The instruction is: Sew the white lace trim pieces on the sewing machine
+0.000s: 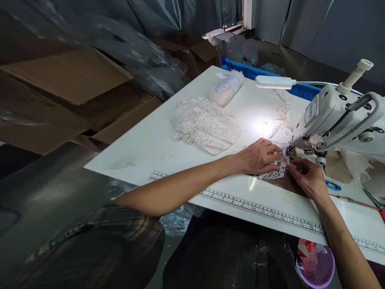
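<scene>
My left hand (258, 157) lies on a small piece of white lace (274, 173), fingers pressing it flat against the white table (156, 144) just in front of the sewing machine's needle. My right hand (308, 176) pinches the right edge of the same lace piece beside the presser foot. The white sewing machine (337, 116) stands at the right, its lamp (275, 82) lighting the spot behind my hands.
A pile of white lace pieces (207, 125) lies mid-table, a wrapped bundle (227, 88) behind it. More lace trails behind the machine. Printed ruler (261, 210) runs along the front edge. Scissors and blue tool (333, 185) at right. Purple basket (317, 271) below; cardboard boxes (69, 76) left.
</scene>
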The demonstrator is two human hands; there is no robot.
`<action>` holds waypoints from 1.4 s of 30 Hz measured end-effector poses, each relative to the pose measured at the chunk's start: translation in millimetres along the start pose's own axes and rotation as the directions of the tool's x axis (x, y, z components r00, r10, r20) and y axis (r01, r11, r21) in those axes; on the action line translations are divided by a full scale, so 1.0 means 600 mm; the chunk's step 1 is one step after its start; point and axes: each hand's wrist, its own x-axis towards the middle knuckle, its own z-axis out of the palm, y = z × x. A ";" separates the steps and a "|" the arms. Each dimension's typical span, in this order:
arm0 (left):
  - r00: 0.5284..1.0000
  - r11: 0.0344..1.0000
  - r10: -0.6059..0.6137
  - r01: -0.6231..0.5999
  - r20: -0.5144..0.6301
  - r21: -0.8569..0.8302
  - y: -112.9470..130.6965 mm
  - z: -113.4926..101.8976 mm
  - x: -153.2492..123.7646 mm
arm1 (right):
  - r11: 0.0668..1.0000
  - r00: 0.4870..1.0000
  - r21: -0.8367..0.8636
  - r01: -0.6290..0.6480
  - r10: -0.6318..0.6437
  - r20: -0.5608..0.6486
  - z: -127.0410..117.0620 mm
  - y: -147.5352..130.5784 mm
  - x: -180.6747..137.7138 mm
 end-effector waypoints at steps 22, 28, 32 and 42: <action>0.998 0.995 0.027 -0.021 0.063 -0.101 0.015 0.000 0.005 | 0.723 0.791 -0.323 0.611 -0.575 0.208 -0.022 0.026 -0.026; 0.997 0.992 0.078 -0.079 -0.011 -0.094 0.010 -0.001 0.004 | 0.584 0.665 -0.320 0.746 -0.686 0.295 -0.022 0.033 -0.106; 0.995 0.991 0.095 -0.093 0.015 -0.094 0.003 0.004 0.005 | 0.710 0.569 0.117 0.694 -0.641 0.516 -0.056 -0.002 -0.169; 0.989 0.990 0.142 -0.142 0.028 -0.013 0.004 0.001 0.012 | 0.778 0.795 -0.182 0.601 -0.558 0.239 -0.032 0.030 0.008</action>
